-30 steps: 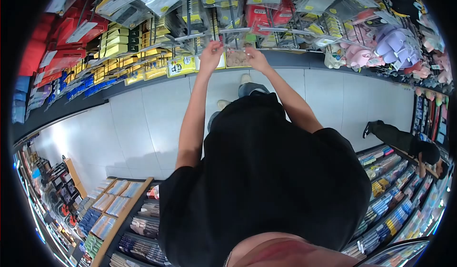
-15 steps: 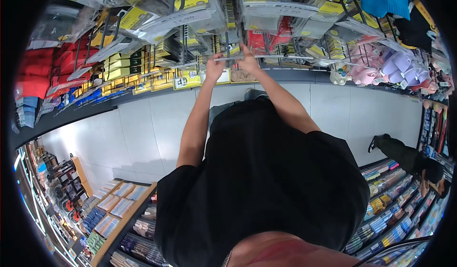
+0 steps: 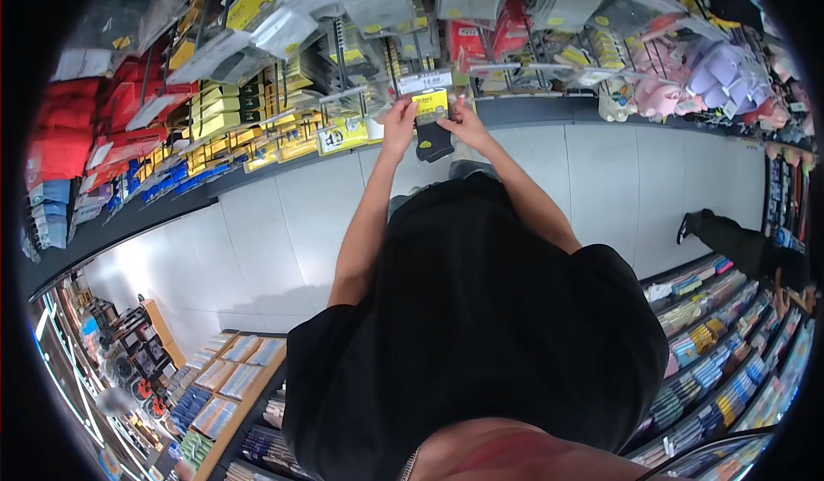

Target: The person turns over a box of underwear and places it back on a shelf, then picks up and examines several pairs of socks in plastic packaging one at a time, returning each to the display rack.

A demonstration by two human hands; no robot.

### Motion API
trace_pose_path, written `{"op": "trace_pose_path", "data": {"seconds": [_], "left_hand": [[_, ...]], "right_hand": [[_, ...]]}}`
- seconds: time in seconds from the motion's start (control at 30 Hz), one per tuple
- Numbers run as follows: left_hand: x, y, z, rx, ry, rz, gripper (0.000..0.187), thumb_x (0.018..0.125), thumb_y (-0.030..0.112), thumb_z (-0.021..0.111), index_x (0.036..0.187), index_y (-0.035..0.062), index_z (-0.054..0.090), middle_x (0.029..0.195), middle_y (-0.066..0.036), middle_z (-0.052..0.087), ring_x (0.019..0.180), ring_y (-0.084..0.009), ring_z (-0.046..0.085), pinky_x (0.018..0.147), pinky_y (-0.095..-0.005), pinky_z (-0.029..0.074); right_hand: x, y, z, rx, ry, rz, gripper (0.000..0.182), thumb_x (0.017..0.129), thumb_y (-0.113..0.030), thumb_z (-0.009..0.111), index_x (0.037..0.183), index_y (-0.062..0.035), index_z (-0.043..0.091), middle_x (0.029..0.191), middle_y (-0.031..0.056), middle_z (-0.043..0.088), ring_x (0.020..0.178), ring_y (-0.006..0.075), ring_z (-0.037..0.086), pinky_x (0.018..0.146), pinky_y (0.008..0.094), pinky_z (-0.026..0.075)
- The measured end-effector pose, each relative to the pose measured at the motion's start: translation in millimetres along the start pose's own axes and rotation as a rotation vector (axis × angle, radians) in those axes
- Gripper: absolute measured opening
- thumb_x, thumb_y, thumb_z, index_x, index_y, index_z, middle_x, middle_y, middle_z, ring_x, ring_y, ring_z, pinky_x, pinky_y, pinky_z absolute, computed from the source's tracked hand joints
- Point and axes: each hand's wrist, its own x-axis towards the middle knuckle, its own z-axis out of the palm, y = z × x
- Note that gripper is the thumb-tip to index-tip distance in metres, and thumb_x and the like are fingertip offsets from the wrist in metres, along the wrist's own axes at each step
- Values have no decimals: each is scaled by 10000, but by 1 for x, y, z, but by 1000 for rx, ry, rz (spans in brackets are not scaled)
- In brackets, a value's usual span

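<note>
Head view: could you tell me, please, what the two hands are holding?

They hold one sock pack between them. The left hand grips its left edge, with fingers bent. The right hand pinches it from the right side, and its thumb lies near the lower corner of the yellow card.

And how does this sock pack look?

It is narrow and rather flat. The yellow card covers the upper part, with dark printing which I read as the brand BONAS. Below the card one sees the dark socks, nearly black, with the foot ends turned toward the right. A small yellow mark sits on the dark cloth. The smaller letters are too small for me to read.

Where is it exactly?

It is in front of the person's chest, tilted only a little, at the near side of the hanging display. A white price strip is just above the card. I cannot tell whether the sock pack touches it, or whether a hook carries any of the weight.

What is around it?

Red packs hang farther back, purple goods are well apart at the right, and the pale floor lies below.
</note>
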Motion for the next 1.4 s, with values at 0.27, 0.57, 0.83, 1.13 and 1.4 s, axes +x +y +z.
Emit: {"op": "trace_pose_path", "data": {"seconds": [0.27, 0.57, 0.83, 1.13, 1.4], "left_hand": [[-72, -5, -28, -182, 4, -123, 244, 958, 268, 536, 1003, 38, 604, 843, -3, 605, 723, -83, 572, 611, -241, 472], [-155, 102, -67, -427, 91, -79, 226, 950, 272, 548, 1017, 64, 606, 886, 18, 599, 800, -76, 579, 658, -234, 467], [-203, 137, -64, -587, -151, -36, 359, 963, 237, 521, 1237, 5, 516, 1165, -74, 587, 1046, -134, 554, 899, -284, 434], [-199, 152, -34, -613, -102, -16, 258, 959, 199, 534, 1135, 15, 577, 1042, -46, 634, 936, -93, 587, 826, -238, 460], [-189, 156, -27, -615, 24, 18, 260, 945, 199, 560, 1109, -1, 579, 1024, -42, 632, 922, -87, 583, 804, -236, 461]], "right_hand": [[-96, -33, 48, 40, 34, 238, 267, 845, -231, 706, 1003, -38, 610, 829, 15, 650, 752, 71, 579, 624, 226, 450], [-176, -125, 111, 132, -81, 83, 149, 910, -202, 633, 902, -54, 628, 654, -106, 483, 557, -16, 384, 486, 179, 297], [-191, -200, 119, 218, -24, -172, 158, 896, -99, 635, 1016, 4, 624, 805, -21, 643, 687, 14, 565, 570, 175, 444], [-198, -222, 90, 227, -63, -86, 185, 915, -85, 601, 1062, 28, 607, 930, 48, 677, 831, 53, 613, 704, 190, 483], [-188, -214, 75, 207, -48, -164, 169, 908, -78, 606, 1053, 9, 604, 873, 3, 651, 744, 32, 563, 647, 187, 449]]}}
